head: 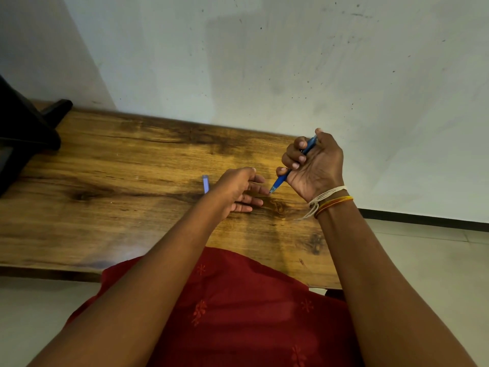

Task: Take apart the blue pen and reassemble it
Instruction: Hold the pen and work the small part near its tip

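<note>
My right hand grips the blue pen in a fist, palm turned toward me, above the wooden table. The pen slants, its tip pointing down-left and its top end sticking out beside the thumb. My left hand reaches out with relaxed, straight fingers; one fingertip sits right at the pen's tip. A small blue pen part, likely the cap, lies on the table just left of my left hand, partly hidden by the wrist.
A dark object stands at the table's left end. A pale wall runs behind the table. Tiled floor shows to the right. Red clothing covers my lap at the table's near edge.
</note>
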The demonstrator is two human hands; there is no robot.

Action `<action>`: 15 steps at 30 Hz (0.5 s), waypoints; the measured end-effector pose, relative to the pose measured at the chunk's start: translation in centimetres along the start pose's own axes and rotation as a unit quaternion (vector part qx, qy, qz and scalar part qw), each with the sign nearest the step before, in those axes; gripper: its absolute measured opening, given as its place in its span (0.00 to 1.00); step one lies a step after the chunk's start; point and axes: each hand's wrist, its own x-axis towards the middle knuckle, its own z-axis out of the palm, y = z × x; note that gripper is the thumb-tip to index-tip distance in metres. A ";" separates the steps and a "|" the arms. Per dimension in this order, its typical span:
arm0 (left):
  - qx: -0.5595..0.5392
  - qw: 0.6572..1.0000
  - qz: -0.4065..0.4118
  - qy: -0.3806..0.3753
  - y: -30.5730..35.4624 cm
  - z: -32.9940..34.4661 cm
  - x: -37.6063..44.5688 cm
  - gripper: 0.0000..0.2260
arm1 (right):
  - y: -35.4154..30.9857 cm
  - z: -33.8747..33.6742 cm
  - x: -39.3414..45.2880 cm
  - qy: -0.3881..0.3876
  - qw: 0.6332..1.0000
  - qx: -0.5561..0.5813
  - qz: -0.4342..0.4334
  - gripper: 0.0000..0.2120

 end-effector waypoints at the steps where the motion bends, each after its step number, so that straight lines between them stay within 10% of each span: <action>1: 0.000 1.000 0.000 0.000 0.0 0.0 0.0 0.16 | 0.0 0.0 0.0 0.000 1.000 -0.002 0.000 0.22; 15: -0.002 1.000 -0.004 0.001 0.1 0.0 -0.1 0.17 | 0.1 0.7 -0.5 0.027 0.994 -0.106 -0.030 0.22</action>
